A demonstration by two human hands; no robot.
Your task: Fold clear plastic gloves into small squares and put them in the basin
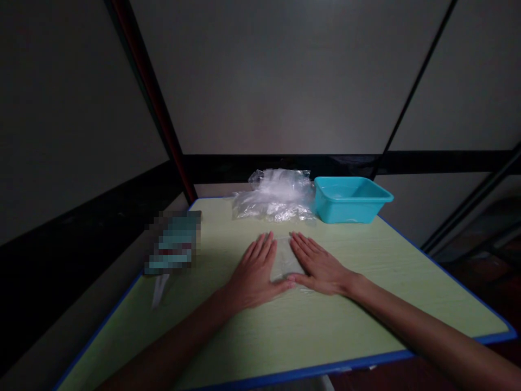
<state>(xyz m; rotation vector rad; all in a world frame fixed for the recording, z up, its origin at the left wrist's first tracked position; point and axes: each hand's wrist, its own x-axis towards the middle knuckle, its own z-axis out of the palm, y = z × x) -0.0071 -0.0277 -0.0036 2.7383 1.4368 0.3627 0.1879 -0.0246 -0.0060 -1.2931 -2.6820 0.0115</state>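
A clear plastic bag (pixel 287 258) lies flat on the pale green table (pixel 252 347), partly covered by both hands. My left hand (pixel 256 271) rests palm down on its left side, fingers stretched forward. On the right side of the bag, my right hand (pixel 319 266) is also flat, its fingers pointing forward and left. The two thumb tips meet over the near part of the bag. Neither hand grips anything. Beyond the hands is a heap of crumpled clear plastic bags (pixel 279 193).
A turquoise plastic basin (pixel 350 209) stands at the back right, beside the heap. At the left edge lies a pixelated, blurred object (pixel 175 244) with a pale strip (pixel 160 290) below it. Wall panels rise behind the table.
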